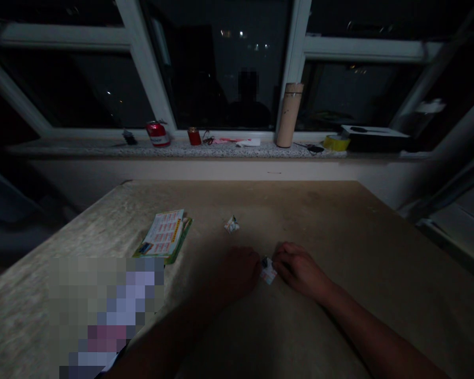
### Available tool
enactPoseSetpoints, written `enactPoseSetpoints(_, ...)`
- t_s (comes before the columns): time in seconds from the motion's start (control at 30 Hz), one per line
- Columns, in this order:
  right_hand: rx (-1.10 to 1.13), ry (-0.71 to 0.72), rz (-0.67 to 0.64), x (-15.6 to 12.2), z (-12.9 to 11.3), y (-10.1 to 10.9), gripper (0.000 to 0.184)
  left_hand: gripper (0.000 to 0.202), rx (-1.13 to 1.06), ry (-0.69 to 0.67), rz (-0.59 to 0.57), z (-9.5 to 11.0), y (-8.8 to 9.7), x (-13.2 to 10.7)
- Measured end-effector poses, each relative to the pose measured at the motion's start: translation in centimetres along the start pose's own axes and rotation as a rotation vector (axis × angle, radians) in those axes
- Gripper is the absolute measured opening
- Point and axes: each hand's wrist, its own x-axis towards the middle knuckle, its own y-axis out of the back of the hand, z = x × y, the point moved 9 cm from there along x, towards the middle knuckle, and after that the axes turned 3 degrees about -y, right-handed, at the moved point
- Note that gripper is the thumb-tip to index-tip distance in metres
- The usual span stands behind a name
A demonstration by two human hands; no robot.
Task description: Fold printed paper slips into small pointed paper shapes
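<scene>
Between my hands lies a small square of folded printed paper [268,273], its lower corner pointing toward me. My right hand [298,267] has its fingers curled in, pinching the paper's right edge. On the other side my left hand [242,269] is in shadow, with its closed fingertips on the upper left edge of the same paper. A second small folded paper piece [231,225], pointed in shape, sits on the table just beyond my left hand. To the left rests a stack of printed sheets [164,231] with a green-edged sheet underneath.
A pixelated patch covers something at the left of the table [316,202]. Along the granite windowsill [114,150] stand a red can [158,134], a small red jar [194,137], a tall beige flask [290,116], yellow tape [336,143] and a dark box [379,141].
</scene>
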Motion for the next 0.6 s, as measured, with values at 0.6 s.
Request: enactPoseSetpoints(0.6, -0.212, -0.157, 0.063, 0.31, 0.88, -0.95, 0.02, 0.026, 0.129, 0.15, 0.079, 0.5, -0.06, -0.08)
